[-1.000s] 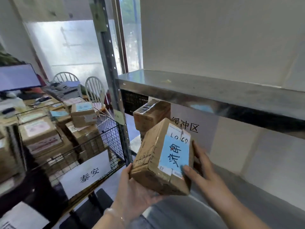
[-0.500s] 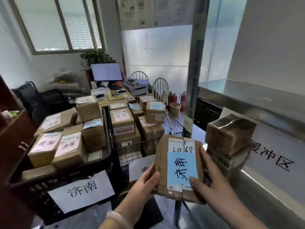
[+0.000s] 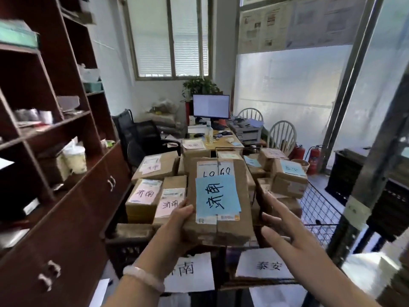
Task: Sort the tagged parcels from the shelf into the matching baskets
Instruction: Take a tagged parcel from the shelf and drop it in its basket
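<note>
Left hand (image 3: 177,224) grips the parcel (image 3: 218,196) by its near left edge, long axis pointing away, over the left basket's (image 3: 124,249) front rim. Right hand (image 3: 285,227), fingers straight, hovers just beside the right edge.

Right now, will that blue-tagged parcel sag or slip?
Probably stiff: the parcel lies flat though the left hand grips only one edge. Likely light: the right hand is open beside it. Creased cardboard should grip well.

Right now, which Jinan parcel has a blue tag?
The parcel in the left hand; the two Jinan parcels beside it have pink tags.
</note>
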`<action>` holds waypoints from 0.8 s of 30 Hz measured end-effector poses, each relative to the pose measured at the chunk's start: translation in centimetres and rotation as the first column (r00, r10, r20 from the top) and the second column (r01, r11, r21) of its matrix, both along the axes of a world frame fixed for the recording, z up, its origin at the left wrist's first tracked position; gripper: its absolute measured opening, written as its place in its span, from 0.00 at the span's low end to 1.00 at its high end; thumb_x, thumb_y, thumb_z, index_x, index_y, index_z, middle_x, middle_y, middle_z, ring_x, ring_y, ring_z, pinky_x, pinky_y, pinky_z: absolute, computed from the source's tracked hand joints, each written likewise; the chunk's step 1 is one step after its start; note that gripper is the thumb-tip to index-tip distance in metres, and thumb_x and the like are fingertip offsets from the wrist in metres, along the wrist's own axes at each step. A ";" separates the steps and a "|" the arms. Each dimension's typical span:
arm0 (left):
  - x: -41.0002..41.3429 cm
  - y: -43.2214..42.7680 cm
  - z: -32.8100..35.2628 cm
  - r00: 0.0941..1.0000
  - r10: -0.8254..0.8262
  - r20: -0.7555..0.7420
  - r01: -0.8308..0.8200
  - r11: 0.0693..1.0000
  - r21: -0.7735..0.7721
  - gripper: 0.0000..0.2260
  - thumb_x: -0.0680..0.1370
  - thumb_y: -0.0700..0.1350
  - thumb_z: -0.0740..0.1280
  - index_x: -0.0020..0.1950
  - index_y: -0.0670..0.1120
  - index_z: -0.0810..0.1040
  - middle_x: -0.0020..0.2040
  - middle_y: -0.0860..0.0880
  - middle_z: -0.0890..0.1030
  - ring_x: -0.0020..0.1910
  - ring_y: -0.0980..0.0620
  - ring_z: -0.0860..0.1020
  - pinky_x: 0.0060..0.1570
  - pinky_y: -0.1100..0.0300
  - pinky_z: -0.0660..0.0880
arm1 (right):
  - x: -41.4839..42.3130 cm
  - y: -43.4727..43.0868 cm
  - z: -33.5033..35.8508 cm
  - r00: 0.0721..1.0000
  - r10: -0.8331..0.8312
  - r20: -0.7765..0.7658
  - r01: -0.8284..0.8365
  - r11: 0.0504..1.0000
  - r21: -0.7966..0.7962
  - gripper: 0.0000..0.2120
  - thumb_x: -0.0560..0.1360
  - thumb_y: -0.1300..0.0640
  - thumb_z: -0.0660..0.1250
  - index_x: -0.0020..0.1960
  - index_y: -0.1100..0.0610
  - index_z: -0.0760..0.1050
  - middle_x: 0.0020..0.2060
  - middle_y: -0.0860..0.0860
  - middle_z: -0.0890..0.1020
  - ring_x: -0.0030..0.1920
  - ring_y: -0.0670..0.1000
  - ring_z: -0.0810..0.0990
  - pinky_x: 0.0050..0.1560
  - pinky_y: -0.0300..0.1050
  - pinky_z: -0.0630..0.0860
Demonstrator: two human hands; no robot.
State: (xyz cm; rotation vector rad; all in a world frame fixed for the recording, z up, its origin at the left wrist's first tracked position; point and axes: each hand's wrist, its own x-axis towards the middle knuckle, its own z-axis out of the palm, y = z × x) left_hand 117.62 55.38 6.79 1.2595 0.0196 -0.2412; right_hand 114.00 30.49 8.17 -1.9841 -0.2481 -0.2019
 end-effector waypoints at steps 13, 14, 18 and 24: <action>16.1 10.9 2.5 0.945 0.261 -0.194 -0.250 0.965 0.082 0.18 0.73 0.61 0.68 0.56 0.53 0.85 0.56 0.42 0.84 0.60 0.41 0.79 0.56 0.43 0.79 | 9.7 7.3 0.8 0.999 0.007 -0.039 -0.007 1.000 0.001 0.19 0.72 0.35 0.54 0.62 0.23 0.67 0.67 0.27 0.66 0.68 0.27 0.58 0.72 0.40 0.57; 16.8 11.0 2.5 0.946 0.250 -0.204 -0.234 0.967 0.101 0.19 0.72 0.61 0.68 0.57 0.52 0.85 0.57 0.42 0.84 0.60 0.41 0.79 0.57 0.42 0.78 | 10.2 7.5 0.8 0.999 -0.009 -0.036 0.009 1.000 0.001 0.19 0.72 0.35 0.54 0.62 0.24 0.67 0.67 0.28 0.67 0.69 0.30 0.60 0.74 0.45 0.58; 19.4 11.2 2.8 0.951 0.284 -0.126 -0.252 0.942 0.220 0.16 0.79 0.56 0.63 0.59 0.49 0.81 0.51 0.45 0.85 0.56 0.44 0.79 0.57 0.49 0.76 | 11.7 7.9 0.8 0.997 -0.066 -0.030 0.067 0.997 0.030 0.21 0.72 0.34 0.54 0.64 0.28 0.69 0.64 0.26 0.69 0.69 0.33 0.64 0.72 0.43 0.60; 20.8 11.4 5.1 0.972 0.201 0.121 -0.234 0.857 0.458 0.21 0.82 0.47 0.63 0.75 0.57 0.69 0.63 0.48 0.78 0.52 0.54 0.79 0.41 0.63 0.73 | 13.2 8.8 0.4 0.995 -0.097 -0.034 0.098 0.995 0.016 0.19 0.74 0.37 0.55 0.64 0.31 0.70 0.62 0.25 0.70 0.63 0.24 0.62 0.57 0.26 0.61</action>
